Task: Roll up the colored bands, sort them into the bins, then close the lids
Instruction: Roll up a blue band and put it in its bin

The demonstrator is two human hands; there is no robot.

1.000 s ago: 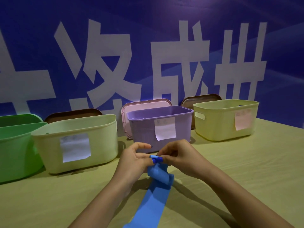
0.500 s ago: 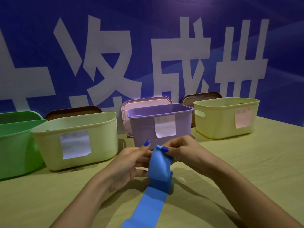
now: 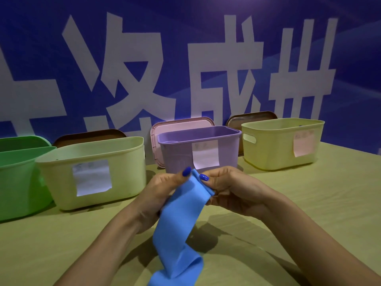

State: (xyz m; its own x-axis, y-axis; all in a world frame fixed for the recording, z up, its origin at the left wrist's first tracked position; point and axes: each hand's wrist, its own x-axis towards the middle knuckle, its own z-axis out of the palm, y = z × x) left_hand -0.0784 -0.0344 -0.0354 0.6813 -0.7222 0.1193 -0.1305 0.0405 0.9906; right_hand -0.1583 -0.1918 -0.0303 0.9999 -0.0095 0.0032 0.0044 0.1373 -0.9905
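A blue band hangs from both hands above the table, its top end folded over between my fingertips and its lower part lying in a loose fold toward the near edge. My left hand pinches the band's top left corner. My right hand pinches the top right. Behind the hands stands a row of open bins: a green bin, a pale yellow-green bin, a purple bin and a yellow bin.
Lids lean against the blue wall behind the bins: a brown lid, a pink lid and another brown lid. Paper labels are stuck on the bins' fronts. The wooden table extends to the right.
Both hands have lifted the band's top end higher and spread it wider. The small tight roll seen a second ago has opened into a flat fold.
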